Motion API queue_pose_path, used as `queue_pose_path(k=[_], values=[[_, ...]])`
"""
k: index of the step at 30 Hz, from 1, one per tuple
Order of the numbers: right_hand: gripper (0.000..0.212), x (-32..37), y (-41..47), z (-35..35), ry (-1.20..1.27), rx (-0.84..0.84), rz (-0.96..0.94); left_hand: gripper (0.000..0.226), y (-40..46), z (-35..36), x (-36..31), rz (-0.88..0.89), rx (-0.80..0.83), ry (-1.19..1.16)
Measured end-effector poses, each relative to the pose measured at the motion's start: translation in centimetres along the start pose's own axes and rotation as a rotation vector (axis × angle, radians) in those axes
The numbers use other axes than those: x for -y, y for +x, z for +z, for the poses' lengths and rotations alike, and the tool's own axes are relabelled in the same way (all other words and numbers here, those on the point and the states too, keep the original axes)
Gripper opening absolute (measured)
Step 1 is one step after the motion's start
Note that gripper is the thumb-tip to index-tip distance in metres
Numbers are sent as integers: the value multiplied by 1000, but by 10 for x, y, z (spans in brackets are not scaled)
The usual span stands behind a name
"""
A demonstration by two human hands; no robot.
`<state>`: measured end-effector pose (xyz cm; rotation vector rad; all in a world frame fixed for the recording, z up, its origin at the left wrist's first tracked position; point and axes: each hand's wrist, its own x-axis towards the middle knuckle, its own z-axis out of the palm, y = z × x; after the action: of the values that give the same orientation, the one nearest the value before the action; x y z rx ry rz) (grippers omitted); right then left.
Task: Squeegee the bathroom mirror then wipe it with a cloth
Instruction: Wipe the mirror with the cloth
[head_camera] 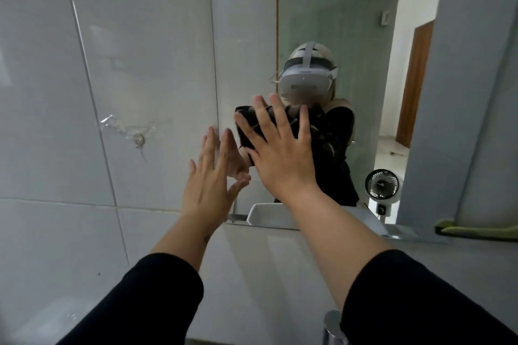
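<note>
The bathroom mirror hangs on the tiled wall above a white basin. A black cloth lies flat against the glass at about chest height. My right hand presses on it with fingers spread wide. My left hand is just left of it, empty, fingers straight, with the fingertips touching the glass near the mirror's left edge. The mirror reflects a person in black wearing a headset. No squeegee is in view.
The white basin sits below the mirror, with a chrome tap at the bottom edge. A green cloth lies on a ledge at the right. A clear suction hook sticks to the left tiles. A small fan shows in the reflection.
</note>
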<state>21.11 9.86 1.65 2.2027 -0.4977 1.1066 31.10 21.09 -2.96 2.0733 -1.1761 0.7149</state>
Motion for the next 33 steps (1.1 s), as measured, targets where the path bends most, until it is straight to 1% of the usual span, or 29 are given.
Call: queue_pose_path(k=[7,11,15,17,21,25,30,33], values=[[65,-66,-37,2,-13,-55,218,104,0,8,-11,-42,-7,23],[64,-101,-65,2,-8,-30,334,105,1,10,-10,-46,-27,46],[63,-135,-94,4,-4,-26,488,104,-1,11,-12,-54,-50,44],[64,-149,-105,6,7,-26,532,103,-2,11,-13,-52,-56,44],[65,-159,-132,16,11,-37,578,104,-1,12,-7,-28,-62,51],[63,-150,-164,33,23,-55,610,105,1,14,-2,-17,-57,74],[63,-120,-179,49,-8,-56,548,102,0,17,-2,-7,-76,75],[64,-96,-179,56,-17,-37,472,100,-1,17,-2,-1,-85,75]])
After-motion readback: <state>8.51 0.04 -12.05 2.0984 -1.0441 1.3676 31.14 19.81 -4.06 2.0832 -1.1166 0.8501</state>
